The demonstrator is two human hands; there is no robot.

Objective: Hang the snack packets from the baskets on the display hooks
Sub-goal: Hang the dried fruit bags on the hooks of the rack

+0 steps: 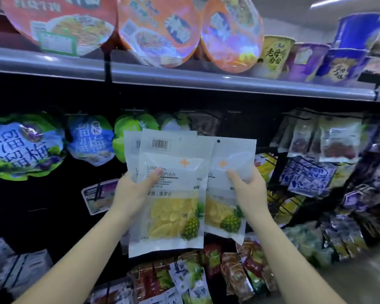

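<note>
Before the black hook wall, in the head view, the left hand [134,194] gripped a fanned stack of pineapple-slice packets [171,200], thumb across the front. The right hand [248,189] pinched a single pineapple packet [230,154], tucked partly behind that stack. Its punched hole [218,141] sat below the display hooks [234,111]. Hanging it well probably meant raising the hole level with a free prong and sliding straight on, with the stack drawn aside. Green plum bags [24,148] hung to the left, a wire rack [279,172] of pouches crowded the right, and the noodle-bowl shelf [184,80] overhung, limiting headroom.
</note>
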